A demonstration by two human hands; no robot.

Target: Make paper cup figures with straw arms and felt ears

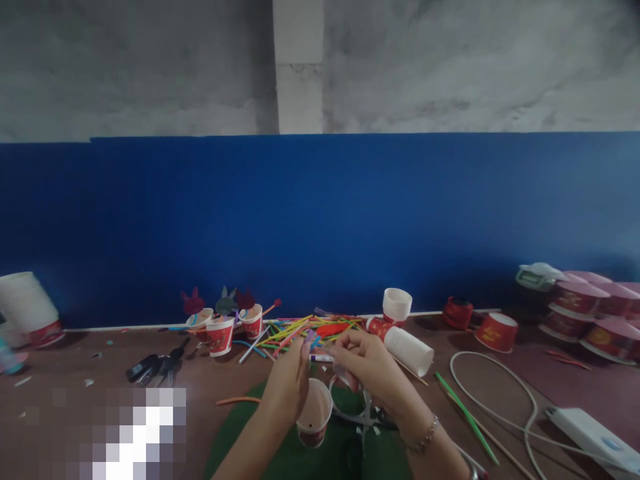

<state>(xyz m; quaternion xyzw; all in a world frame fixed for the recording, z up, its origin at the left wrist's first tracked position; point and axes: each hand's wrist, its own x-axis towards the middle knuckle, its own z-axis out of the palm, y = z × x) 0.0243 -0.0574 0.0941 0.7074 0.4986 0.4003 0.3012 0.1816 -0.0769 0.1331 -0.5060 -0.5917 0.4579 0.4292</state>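
My left hand (pixel 289 377) is closed in a pinch on a small purple strip (pixel 311 335). Just to its right, my right hand (pixel 367 363) has its fingers pinched together; a pale, see-through bit shows beneath them, too blurred to name. Below and between both hands stands an upright paper cup (pixel 314 407) with a small dark spot on its inner wall. Scissors (pixel 369 419) lie beside the cup, under my right wrist, on a dark green mat (pixel 235 440). A white and purple tube (pixel 323 359) lies behind the hands.
Colourful straws (pixel 287 333) are heaped along the wall. Three decorated cups (pixel 220 337) stand left of them, near black-handled tools (pixel 157 367). Stacked white cups (pixel 410 348) lie behind my right hand. Farther right are a looped cable (pixel 493 360), a white power strip (pixel 595 437) and red tubs (pixel 575 300).
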